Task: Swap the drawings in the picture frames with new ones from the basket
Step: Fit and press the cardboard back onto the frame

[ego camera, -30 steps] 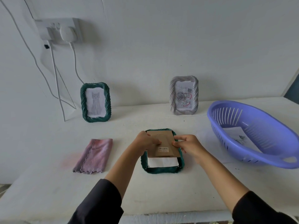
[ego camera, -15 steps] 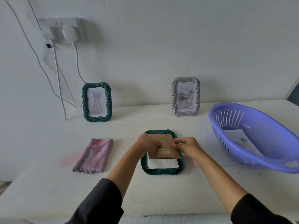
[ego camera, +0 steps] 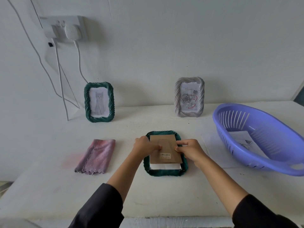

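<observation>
Head view: fingers (ego camera: pixel 157 147) on backing board (ego camera: pixel 164 151)

Single view, head-worn, wide-angle. Looks forward and down over the bench (ego camera: pixel 49 186) toward the wall (ego camera: pixel 164 46) behind it. Near range: both forearms enter from the bottom edge, hands at frame centre. Bench fills the lower half, wall the upper half. Straight lines bow toward the edges. No second view shares the scene.

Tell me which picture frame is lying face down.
The green frame under both hands, cardboard backing up; the other green and grey frames stand upright.
</observation>
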Available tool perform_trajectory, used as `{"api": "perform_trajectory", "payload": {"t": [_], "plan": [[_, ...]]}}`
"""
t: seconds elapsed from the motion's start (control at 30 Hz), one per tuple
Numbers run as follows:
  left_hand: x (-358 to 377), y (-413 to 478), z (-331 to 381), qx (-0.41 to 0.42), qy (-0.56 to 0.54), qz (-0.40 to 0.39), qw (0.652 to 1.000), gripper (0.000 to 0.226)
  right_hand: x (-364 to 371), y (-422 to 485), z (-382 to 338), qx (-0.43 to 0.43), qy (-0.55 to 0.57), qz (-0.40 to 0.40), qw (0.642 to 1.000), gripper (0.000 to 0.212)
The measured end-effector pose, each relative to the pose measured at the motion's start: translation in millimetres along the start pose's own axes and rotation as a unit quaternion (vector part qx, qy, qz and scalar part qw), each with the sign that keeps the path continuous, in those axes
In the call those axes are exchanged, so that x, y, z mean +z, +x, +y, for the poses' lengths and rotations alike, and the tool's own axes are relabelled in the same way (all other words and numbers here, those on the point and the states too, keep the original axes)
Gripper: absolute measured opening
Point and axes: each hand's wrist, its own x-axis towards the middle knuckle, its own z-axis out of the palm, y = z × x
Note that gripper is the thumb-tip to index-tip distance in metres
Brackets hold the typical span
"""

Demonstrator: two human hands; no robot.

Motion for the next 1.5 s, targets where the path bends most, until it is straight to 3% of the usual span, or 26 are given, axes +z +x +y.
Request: {"api": "perform_trajectory", "payload": {"t": [0.27,0.47,0.67,0.93,1.1,1.2,1.33,1.5], "plan": [[4.9,-5.4,-9.8,-0.011,0.042,-0.023,0.999,0.059,4.0,-4.3,-2.3,-0.012,-0.097,0.028,0.995,0.035],[6.2,-6.3,-7.3,-0.008,0.069,-0.027,0.997,0.056,7.9,-1.7,-11.1,0.005,-0.251,0.028,0.968,0.032],[10.3,-3.2,-9.5,-0.004,0.102,-0.014,0.995,0.056,15.7,5.1,-26.1,0.021,-0.377,0.027,0.926,0.004],[9.3,-4.0,-7.6,0.000,0.104,-0.018,0.994,0.057,22.7,1.9,-38.5,0.026,-0.488,0.016,0.872,0.029],[5.5,-6.6,-10.3,0.022,0.093,-0.026,0.995,0.048,17.7,4.8,-29.1,0.013,-0.444,0.016,0.896,0.017],[-0.2,-10.8,-10.2,0.031,0.095,-0.020,0.995,0.029,10.3,0.5,-25.2,0.000,-0.401,0.033,0.916,0.004],[-3.6,-17.7,-7.7,0.042,0.096,-0.017,0.994,0.018,2.2,-11.3,-21.1,-0.006,-0.369,0.045,0.928,0.033],[-0.1,-20.7,-6.4,0.049,0.082,-0.011,0.995,0.016,2.4,-11.8,-11.7,-0.010,-0.321,0.040,0.946,0.023]]}}
